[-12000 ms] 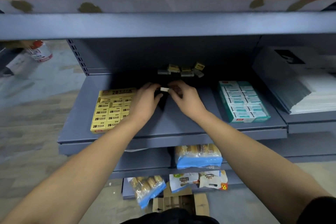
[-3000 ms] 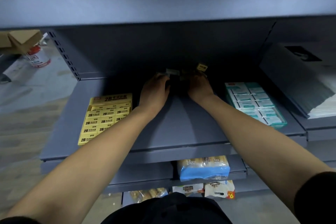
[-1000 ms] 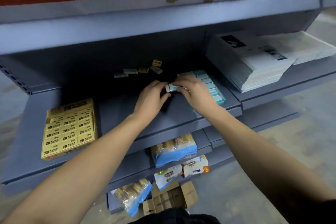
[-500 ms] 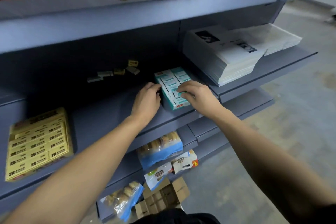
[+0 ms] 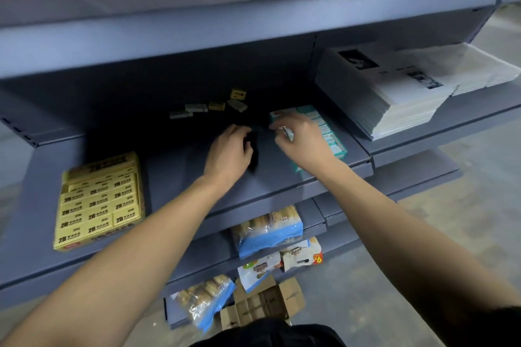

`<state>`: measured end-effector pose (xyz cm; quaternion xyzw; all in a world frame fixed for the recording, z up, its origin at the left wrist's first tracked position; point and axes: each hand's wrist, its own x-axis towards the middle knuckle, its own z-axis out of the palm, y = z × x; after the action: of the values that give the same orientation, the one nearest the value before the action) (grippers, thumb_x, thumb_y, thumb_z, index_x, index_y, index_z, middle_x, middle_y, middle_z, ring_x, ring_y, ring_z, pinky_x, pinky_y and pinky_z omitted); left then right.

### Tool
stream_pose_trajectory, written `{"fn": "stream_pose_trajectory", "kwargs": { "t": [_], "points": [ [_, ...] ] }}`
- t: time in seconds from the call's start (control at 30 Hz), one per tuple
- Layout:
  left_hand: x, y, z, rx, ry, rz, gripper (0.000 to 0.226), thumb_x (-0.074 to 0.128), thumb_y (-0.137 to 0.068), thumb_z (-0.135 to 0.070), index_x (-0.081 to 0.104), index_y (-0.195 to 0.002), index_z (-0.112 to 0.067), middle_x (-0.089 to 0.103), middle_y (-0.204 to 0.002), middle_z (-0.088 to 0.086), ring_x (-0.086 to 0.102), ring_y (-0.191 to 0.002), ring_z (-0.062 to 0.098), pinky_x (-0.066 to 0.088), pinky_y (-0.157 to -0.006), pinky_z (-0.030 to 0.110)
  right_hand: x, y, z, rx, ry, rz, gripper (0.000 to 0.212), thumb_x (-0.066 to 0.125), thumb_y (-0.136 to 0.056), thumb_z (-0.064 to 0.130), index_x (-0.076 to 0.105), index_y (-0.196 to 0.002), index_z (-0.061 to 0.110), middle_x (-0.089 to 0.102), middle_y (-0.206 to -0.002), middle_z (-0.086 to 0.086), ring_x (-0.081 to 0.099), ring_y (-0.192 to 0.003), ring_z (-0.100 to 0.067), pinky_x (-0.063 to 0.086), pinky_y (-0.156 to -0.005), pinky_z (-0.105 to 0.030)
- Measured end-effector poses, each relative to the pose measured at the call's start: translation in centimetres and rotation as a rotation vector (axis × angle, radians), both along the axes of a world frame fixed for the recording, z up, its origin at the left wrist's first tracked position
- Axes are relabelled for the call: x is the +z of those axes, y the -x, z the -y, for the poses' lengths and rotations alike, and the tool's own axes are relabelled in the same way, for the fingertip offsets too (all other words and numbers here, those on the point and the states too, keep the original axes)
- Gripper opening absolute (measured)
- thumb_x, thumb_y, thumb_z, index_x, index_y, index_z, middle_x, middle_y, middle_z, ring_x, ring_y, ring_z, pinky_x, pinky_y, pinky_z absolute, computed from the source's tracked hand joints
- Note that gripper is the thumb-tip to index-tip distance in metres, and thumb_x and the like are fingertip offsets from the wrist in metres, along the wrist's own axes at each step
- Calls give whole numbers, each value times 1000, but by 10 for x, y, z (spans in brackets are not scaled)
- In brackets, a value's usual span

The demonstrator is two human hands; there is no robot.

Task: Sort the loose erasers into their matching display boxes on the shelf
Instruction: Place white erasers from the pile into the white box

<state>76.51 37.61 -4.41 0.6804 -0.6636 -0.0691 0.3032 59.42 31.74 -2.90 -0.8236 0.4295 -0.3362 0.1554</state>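
- Right hand (image 5: 303,141) pinches an eraser (image 5: 288,132) over the teal box (image 5: 334,141).
- Left hand (image 5: 229,151), fingers curled, grip unclear.
- 5 loose erasers (image 5: 210,107) lie on the shelf (image 5: 180,172) beyond both hands.
- Yellow box (image 5: 98,200) sits far left.

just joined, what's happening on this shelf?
A person is sorting erasers. The right hand pinches a small white-and-teal eraser over the teal display box. The left hand is beside it over the bare shelf; whether it has anything in its grip cannot be told. Five loose erasers remain at the back. The yellow 2B box sits far left, looking full.
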Motion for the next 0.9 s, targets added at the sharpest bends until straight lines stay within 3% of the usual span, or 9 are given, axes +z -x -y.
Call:
{"fn": "stream_pose_trajectory", "kwargs": {
  "t": [0.13,0.27,0.4,0.6,0.77,0.9],
  "points": [
    [2,-34,-6,88,-27,59,32,50,-95,-16,59,-125,-10,59,-124,11,58,-107,28,50,-86,36,-8,-51,1,101,-17,-55,25,57,-81,1,72,-101,5,69,-103,-14,61,-99,-30,46,-85,-31],
    [4,-56,-8,146,-45,96,27,50,-94,-16,60,-118,-9,58,-121,13,59,-101,31,50,-80,40,-17,-89,11,97,-18,-137,24,56,-85,5,70,-103,1,67,-105,-20,60,-101,-36,49,-82,-39],
    [3,-68,-3,166,-57,105,28,51,-94,-18,58,-121,-12,57,-123,12,58,-105,30,50,-82,38,-24,-108,31,27,7,-276,33,51,-92,10,62,-122,2,62,-120,-21,57,-112,-36,45,-91,-37],
    [-4,-78,4,177,-51,105,31,51,-96,-20,55,-125,-13,55,-126,10,56,-109,28,44,-81,32,-44,-127,63,-102,-22,-221,36,40,-94,8,54,-127,7,55,-130,-18,47,-124,-32,33,-104,-34],
    [-7,-84,4,175,-44,126,31,49,-95,-20,57,-125,-13,55,-127,9,55,-111,26,46,-86,33,-45,-128,76,-204,-16,-296,36,46,-93,7,56,-127,10,58,-128,-16,51,-121,-31,40,-97,-34],
    [-8,-87,1,183,-51,134,30,50,-96,-20,58,-123,-11,54,-127,10,54,-111,26,45,-86,33,-41,-128,79,-253,-12,-284,25,47,-93,5,64,-111,8,63,-117,-15,58,-110,-30,46,-88,-34]
  ]
}}
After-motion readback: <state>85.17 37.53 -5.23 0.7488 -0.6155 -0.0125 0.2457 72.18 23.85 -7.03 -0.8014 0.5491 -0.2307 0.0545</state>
